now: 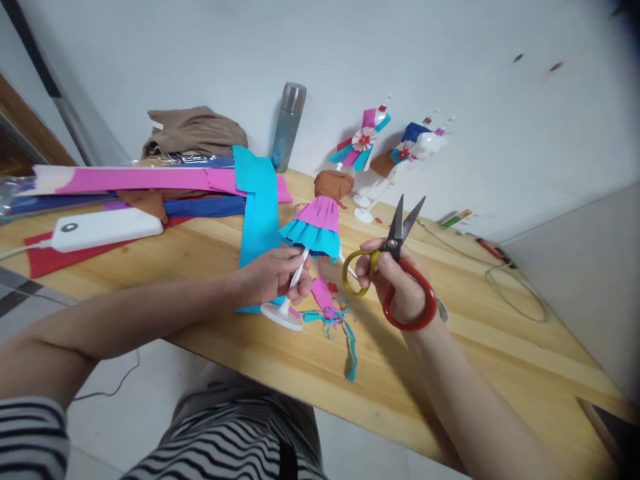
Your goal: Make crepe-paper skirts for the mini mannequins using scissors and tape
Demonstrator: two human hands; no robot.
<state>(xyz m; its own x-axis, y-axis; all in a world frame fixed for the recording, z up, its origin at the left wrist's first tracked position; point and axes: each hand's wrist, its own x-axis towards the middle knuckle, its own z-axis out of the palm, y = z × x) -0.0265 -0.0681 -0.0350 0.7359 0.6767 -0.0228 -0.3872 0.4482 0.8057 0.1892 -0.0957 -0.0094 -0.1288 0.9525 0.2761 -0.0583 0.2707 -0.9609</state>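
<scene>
My left hand [283, 277] is closed around the white stem of a small doll-like figure on a round white base [281, 316]. The figure wears a layered skirt [320, 217], pink above and turquoise below, with a brown top [333, 185]. It tilts away from me over the table. In my right hand [395, 277] is a pair of scissors [394, 247] with one yellow and one red handle. Their dark blades point up and stand apart, just right of the skirt and not touching it. Pink and turquoise scraps [333, 313] lie below, between my hands.
Turquoise paper strips [260, 220] and a long pink roll [145, 181] lie left, near a white power bank [107, 229]. A grey flask [289, 127] and brown cloth [195, 132] are behind. Two decorated figures [364, 139] stand by the wall. A cable [520, 313] runs along the right.
</scene>
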